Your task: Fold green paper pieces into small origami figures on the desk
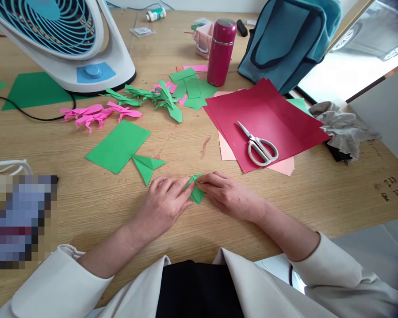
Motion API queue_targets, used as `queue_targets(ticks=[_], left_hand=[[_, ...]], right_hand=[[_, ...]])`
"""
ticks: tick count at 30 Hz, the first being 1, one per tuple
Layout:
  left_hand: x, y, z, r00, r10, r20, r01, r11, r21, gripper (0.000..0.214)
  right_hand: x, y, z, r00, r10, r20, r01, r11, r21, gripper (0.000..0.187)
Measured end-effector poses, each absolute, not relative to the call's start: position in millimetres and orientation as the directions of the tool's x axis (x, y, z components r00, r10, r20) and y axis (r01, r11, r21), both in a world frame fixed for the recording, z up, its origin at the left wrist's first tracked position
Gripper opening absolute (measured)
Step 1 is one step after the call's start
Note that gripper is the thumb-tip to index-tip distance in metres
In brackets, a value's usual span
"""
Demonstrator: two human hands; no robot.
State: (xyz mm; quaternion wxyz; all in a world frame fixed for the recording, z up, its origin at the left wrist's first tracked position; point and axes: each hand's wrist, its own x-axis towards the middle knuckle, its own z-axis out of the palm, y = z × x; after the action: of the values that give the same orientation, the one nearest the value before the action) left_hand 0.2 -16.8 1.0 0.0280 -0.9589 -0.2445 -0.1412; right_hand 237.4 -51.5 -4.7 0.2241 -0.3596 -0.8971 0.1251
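A small folded piece of green paper lies on the table in front of me, creased toward a point at its near end. My left hand holds its left side, fingers together and pressing it down. On the other side, my right hand pinches the paper's upper right edge with thumb and fingertips. The fingers cover parts of the paper. Just beyond my left hand are a folded green paper piece with pointed ends and a flat green paper rectangle.
White-handled scissors lie on red paper sheets at right. Pink folded figures and green folded figures sit farther back. Around them stand a fan, a magenta flask and a blue bag. A pixelated area covers the left edge.
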Motion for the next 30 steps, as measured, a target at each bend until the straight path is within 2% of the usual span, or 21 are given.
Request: queue_targets(ticks=[6, 9, 14, 18, 25, 30], left_hand=[[-6.0, -20.7, -0.1, 0.904, 0.263, 0.337, 0.245, -0.965, 0.098, 0.026], [-7.8, -20.6, -2.7, 0.910, 0.231, 0.345, 0.189, -0.970, 0.151, 0.029], [-6.3, -19.1, -2.6, 0.878, 0.254, 0.407, 0.221, -0.967, 0.128, 0.026], [-5.7, -17.0, -0.7, 0.865, 0.321, 0.385, 0.314, -0.946, 0.084, 0.023], [-4.1, -13.6, -2.3, 0.862, 0.388, 0.326, 0.374, -0.921, 0.107, 0.027], [-4.3, -13.7, -2.2, 0.848, 0.403, 0.345, 0.378, -0.915, 0.139, 0.027]], right_hand=[[238.0, -51.6, -3.7, -0.637, 0.709, 0.302, 0.605, 0.702, -0.375, 0.028], [238.2, -52.0, -4.1, -0.627, 0.717, 0.307, 0.626, 0.697, -0.350, 0.026], [240.5, -53.5, -0.5, -0.547, 0.744, 0.384, 0.669, 0.664, -0.333, 0.023], [241.4, -54.8, 2.3, -0.487, 0.773, 0.407, 0.691, 0.626, -0.362, 0.025], [235.7, -56.1, -4.8, -0.578, 0.728, 0.370, 0.655, 0.683, -0.323, 0.028], [235.3, -53.6, -7.5, -0.597, 0.743, 0.302, 0.683, 0.668, -0.295, 0.027]])
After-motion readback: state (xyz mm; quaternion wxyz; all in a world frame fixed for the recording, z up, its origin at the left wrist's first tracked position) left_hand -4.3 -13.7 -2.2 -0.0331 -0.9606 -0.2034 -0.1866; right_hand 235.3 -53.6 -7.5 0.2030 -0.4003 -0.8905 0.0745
